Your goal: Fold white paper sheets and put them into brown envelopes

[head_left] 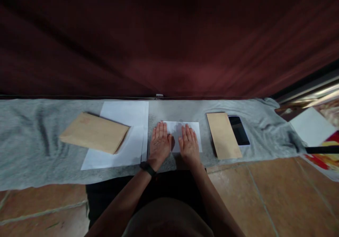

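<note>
A small white sheet of paper point(176, 138), perhaps folded, lies on the grey cloth in front of me. My left hand point(160, 141) rests flat on its left edge, fingers stretched out and pointing away from me. On its right half lies my right hand point(189, 143), also flat with the fingers slightly spread. Neither hand grips anything. Left of my hands, a stack of brown envelopes point(95, 131) sits at a slant over larger white sheets point(124, 111). To the right is a single brown envelope point(224, 134).
A phone point(239, 131) with a dark screen lies partly beside the right envelope. The grey cloth point(31, 138) covers a narrow table, with a dark red curtain point(169, 46) behind it. A white card-like sheet point(314, 127) is at the far right; tiled floor point(238, 187) shows below.
</note>
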The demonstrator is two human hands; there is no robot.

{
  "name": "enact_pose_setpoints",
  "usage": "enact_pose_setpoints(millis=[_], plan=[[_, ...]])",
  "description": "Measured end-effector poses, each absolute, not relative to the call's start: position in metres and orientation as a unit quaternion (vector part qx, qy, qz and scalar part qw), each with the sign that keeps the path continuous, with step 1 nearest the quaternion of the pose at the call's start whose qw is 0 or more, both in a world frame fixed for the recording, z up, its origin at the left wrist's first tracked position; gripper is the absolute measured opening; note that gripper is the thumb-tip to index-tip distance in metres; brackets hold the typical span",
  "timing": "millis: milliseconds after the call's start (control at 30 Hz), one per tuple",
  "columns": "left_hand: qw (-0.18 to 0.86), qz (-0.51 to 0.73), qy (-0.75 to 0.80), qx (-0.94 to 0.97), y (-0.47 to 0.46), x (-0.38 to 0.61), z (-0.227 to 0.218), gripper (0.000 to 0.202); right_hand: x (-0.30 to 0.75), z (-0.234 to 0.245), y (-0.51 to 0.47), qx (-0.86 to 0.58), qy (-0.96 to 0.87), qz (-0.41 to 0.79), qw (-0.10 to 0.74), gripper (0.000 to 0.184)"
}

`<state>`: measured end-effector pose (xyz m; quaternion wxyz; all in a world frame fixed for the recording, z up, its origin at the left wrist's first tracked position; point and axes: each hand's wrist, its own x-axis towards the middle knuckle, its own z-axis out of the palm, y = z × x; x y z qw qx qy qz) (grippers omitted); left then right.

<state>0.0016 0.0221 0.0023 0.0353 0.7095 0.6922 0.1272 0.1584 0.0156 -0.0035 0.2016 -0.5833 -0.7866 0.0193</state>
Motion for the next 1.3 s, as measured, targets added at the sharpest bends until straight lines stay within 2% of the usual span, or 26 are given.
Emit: enact_pose_setpoints(millis=[167,367,633,967,1300], plan=[[0.036,0.127,0.695,0.707,0.021,0.001,0.004,0.062,0.155,-0.008,0.011,-0.577,-0.800,0.033,0.162,0.054],[0.029,0.134,0.701,0.700,0.020,0.006,0.009,0.062,0.177,-0.011,0.011,-0.595,-0.788,0.005,0.158,0.055],[0.085,0.129,0.598,0.787,0.019,0.057,0.012,0.060,0.183,-0.012,0.010,-0.587,-0.797,0.008,0.143,0.058],[0.071,0.105,0.628,0.768,0.018,0.028,0.008,0.073,0.182,-0.010,0.011,-0.601,-0.785,0.013,0.148,0.059],[0.047,0.126,0.671,0.729,0.005,0.009,0.008,0.067,0.203,-0.017,0.008,-0.630,-0.759,-0.010,0.162,0.065]])
